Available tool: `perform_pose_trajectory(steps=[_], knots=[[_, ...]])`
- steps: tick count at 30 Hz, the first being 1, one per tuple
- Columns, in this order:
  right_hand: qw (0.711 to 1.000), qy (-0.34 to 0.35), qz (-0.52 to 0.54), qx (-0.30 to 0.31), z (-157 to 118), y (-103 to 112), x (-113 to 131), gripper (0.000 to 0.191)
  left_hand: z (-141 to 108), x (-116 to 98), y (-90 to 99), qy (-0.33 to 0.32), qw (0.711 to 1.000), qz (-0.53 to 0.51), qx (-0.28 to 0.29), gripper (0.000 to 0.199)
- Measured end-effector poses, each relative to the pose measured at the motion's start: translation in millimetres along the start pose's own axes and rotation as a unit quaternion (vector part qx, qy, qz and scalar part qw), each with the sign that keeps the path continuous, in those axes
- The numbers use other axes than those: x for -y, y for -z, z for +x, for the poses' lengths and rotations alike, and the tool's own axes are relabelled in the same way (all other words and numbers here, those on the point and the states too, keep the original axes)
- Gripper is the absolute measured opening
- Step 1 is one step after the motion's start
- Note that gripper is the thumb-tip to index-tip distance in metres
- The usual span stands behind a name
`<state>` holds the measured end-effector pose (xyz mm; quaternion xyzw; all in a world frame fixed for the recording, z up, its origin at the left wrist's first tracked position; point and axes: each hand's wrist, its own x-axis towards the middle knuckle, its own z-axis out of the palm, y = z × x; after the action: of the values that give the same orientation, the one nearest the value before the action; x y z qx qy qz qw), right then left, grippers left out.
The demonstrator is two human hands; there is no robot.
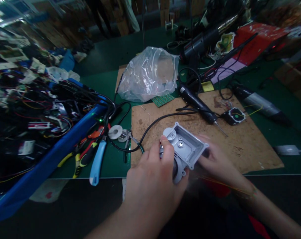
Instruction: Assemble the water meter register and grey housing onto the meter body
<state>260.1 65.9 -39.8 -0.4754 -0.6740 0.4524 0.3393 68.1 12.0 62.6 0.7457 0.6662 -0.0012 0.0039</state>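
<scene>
1. Above the near edge of the desk (115,167), over a brown board (230,146): grey metal housing (187,149), open cavity upward.
2. Left hand (152,176): closed around the housing's rounded end.
3. Right hand (218,159): at the housing's opposite side, fingers partly hidden; from where I stand, cannot tell whether it grips.
4. Board's far left corner: clear plastic bag (148,76) beside it.
5. Desk's near edge, left: blue-handled tool (98,161) overhanging slightly.
</scene>
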Motion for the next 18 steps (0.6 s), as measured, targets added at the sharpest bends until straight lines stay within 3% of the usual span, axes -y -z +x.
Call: perform_pose_trajectory(steps=[3,6,10,13,18], knots=[[0.968,-0.120,0.220,0.006,-5.1,2.6,8.3,0.045,-2.3,0.3,-3.3,-0.004,1.000,0.002,-0.026,0.070],[0.923,-0.165,0.348,-0.006,-9.5,-3.5,19.8,0.051,-4.8,0.1,-8.9,-0.009,0.998,0.007,-0.054,0.073],[0.920,-0.148,0.361,-0.011,-10.0,-14.4,27.5,0.046,-6.7,-2.2,-15.6,-0.004,0.996,0.005,-0.084,0.081],[0.910,-0.156,0.385,0.002,-5.9,-16.7,26.5,0.041,-9.7,-3.0,-19.2,-0.003,0.994,-0.015,-0.106,0.097],[0.908,-0.138,0.396,0.014,10.4,-16.6,26.8,0.036,-26.6,2.8,-26.8,-0.011,0.995,-0.043,-0.094,0.110]])
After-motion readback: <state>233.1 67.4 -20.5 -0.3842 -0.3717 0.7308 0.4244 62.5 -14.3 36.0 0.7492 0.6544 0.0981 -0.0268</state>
